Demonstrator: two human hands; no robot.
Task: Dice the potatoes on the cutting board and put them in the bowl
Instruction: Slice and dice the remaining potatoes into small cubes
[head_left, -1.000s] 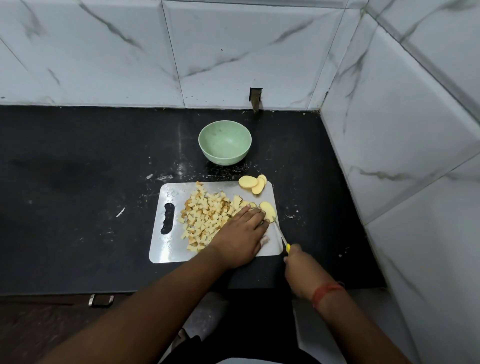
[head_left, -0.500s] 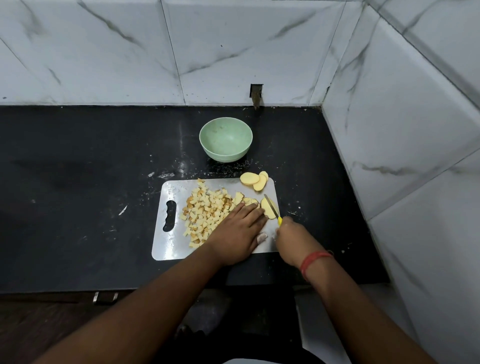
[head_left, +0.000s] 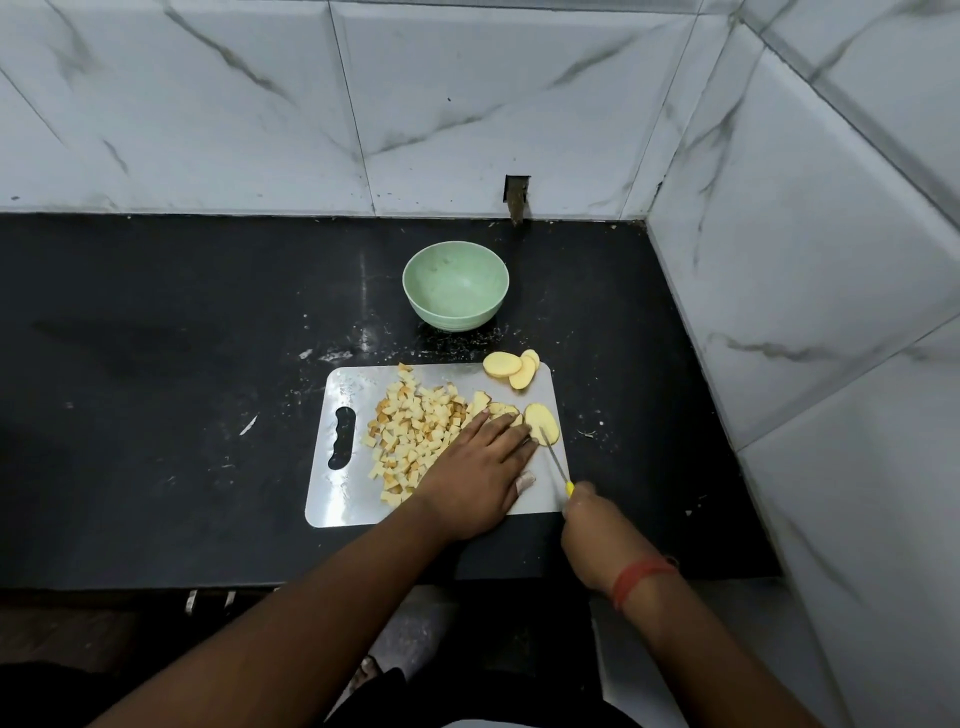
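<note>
Nearest the person, the right hand (head_left: 597, 525) sits at about five o'clock from the cutting board (head_left: 337, 499), just off its near right corner, fingers curled tight around the yellow handle of a knife (head_left: 555, 460). The thin blade slants away toward eleven o'clock, and its tip lies on a potato slice (head_left: 543, 422) near the board's right edge. A red band (head_left: 641, 574) circles that wrist.

The left hand (head_left: 478, 475) lies palm down on the board, fingers straight and close together, gripping nothing; the fingertips (head_left: 519, 439) press on pale potato pieces just beside the slice under the blade.

At nine o'clock from this hand, a heap of diced potato (head_left: 415, 436) covers the middle of the board. At the board's far right corner, about one o'clock, three more slices (head_left: 511, 366) overlap, partly over the edge.

Farther back, at twelve o'clock from the board on the black counter (head_left: 156, 338), stands the green bowl (head_left: 455, 286), holding no potato.
</note>
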